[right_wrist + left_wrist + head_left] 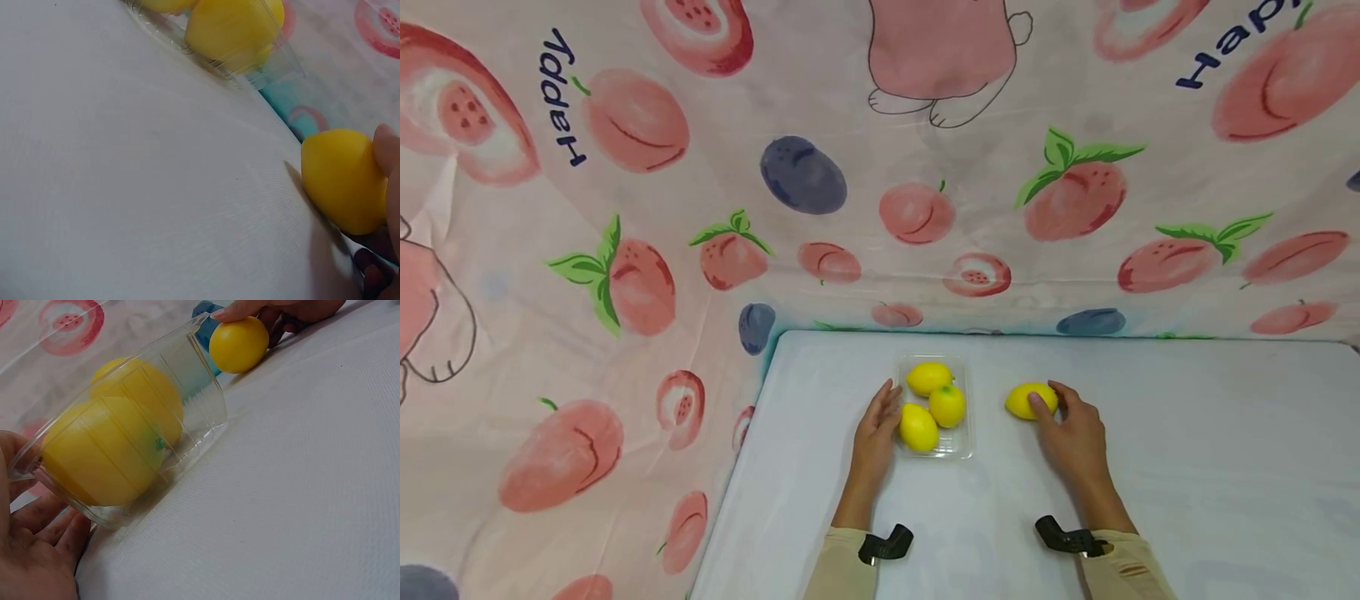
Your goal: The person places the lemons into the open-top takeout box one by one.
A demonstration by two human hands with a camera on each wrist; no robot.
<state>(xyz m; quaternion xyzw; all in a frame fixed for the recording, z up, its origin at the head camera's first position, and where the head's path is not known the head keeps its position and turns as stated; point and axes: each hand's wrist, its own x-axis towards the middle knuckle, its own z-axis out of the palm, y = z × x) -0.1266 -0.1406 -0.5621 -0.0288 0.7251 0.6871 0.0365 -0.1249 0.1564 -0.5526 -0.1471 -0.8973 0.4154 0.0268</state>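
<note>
A clear plastic tray [966,417] holds three yellow lemons, among them a front lemon [919,428], a right-hand lemon [947,406] and a back lemon [929,378]. Along the tray's left side lies my left hand [874,433], its fingers extended at the wall; the left wrist view shows those fingers [47,528] at the tray's near end. To the right of the tray, my right hand [1078,433] grips a separate lemon [1024,402] between thumb and fingers. In the right wrist view this lemon [344,181] is low over the white surface, with its far side hidden by the hand.
White cloth covers the table [1210,467]. A fruit-printed curtain [820,92] rises along the back and left edges. Each wrist wears a black band, a left band [886,545] and a right band [1067,537], over beige sleeves.
</note>
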